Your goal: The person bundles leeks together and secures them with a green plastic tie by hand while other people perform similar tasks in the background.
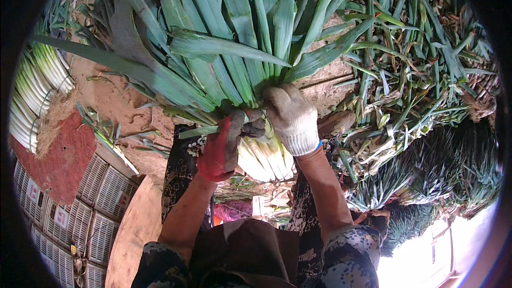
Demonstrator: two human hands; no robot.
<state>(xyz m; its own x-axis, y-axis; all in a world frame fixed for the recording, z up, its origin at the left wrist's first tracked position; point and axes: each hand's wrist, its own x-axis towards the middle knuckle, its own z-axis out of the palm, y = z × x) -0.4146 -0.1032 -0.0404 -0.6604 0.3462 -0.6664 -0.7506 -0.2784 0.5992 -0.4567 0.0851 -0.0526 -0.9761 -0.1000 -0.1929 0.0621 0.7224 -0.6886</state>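
Note:
A bunch of leeks [236, 52] lies before me, its broad green leaves fanned away from my body. Its pale stems [264, 158] point back towards my lap. My left hand [228, 140], in a red and grey work glove, curls its fingers on the bunch where leaves meet stems. A narrow green strip [199, 131] sticks out to the left from under that hand. Against the right side of the bunch, my right hand [290, 118] in a white knit glove is closed at the same height. Its fingertips are hidden, so what exactly they pinch cannot be seen.
Bundled leeks with white stems and roots [38, 92] lie at the left by a red board [60, 156]. Stacked plastic crates [86, 204] stand below, beside a round wooden surface [128, 232]. Loose leaves [384, 68] cover the right ground; more leeks [436, 164] are heaped there.

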